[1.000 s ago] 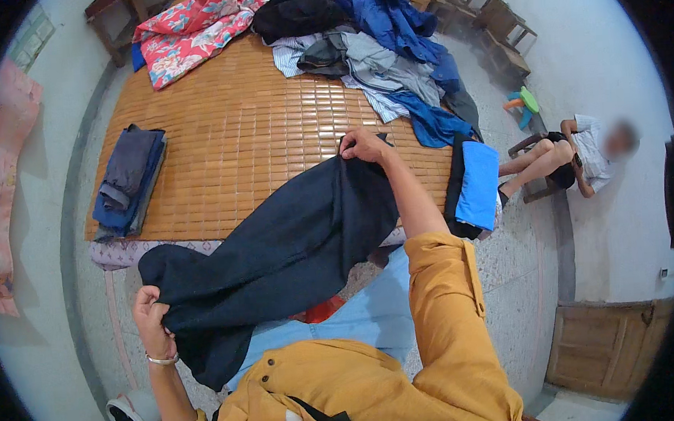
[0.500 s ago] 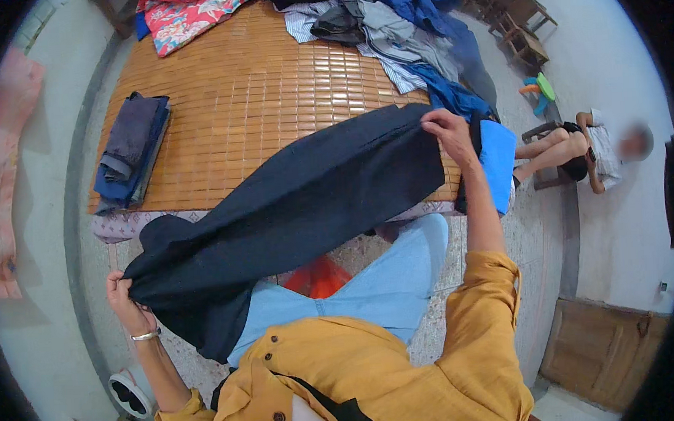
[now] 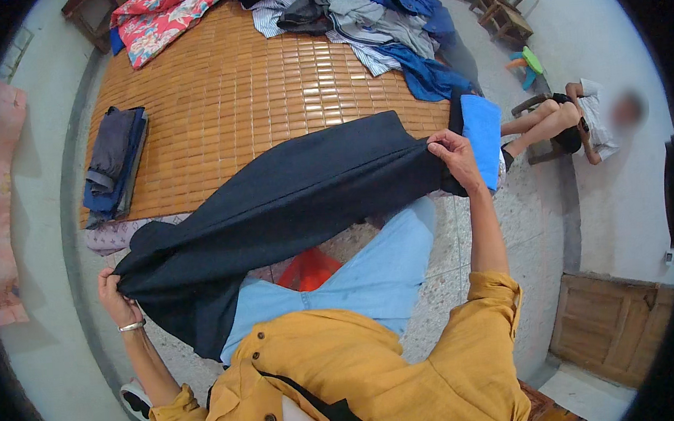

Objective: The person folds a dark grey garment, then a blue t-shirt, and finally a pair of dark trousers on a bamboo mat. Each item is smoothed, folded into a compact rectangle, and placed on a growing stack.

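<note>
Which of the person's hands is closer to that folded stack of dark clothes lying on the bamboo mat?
Left. The left hand grips the dark garment below the folded stack; the right hand holds the other end, far across the mat.

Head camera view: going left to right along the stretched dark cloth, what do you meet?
Left hand → dark navy garment → right hand → blue folded cloth → seated person.
</note>
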The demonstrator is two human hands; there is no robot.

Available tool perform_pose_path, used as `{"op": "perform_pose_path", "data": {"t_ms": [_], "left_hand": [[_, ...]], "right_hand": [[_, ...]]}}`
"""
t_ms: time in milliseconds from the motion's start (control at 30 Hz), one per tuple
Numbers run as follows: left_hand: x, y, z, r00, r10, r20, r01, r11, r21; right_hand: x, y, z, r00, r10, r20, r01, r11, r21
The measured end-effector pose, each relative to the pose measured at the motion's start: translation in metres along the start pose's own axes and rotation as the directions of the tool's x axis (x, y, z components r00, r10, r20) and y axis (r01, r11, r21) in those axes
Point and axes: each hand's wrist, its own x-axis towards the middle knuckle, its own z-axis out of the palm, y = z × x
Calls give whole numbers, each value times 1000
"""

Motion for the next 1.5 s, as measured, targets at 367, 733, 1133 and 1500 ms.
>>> {"op": "perform_pose_path", "data": {"t_ms": [367, 733, 1133, 1500], "left_hand": [[4, -5, 8, 1000, -5, 25, 4, 999, 51], [1, 6, 21, 855, 281, 435, -499, 675, 544], [-141, 56, 270, 243, 462, 853, -576, 776, -257], [-164, 43, 302, 313, 94, 945, -102, 993, -65]], "right_hand": [[-22, -3, -1, 985, 76, 153, -60, 992, -109], [-35, -23, 8, 997, -11, -74, 14, 999, 40], [-84, -146, 97, 891, -423, 163, 452, 856, -252], [-87, -131, 116, 937, -337, 90, 336, 942, 21]]}}
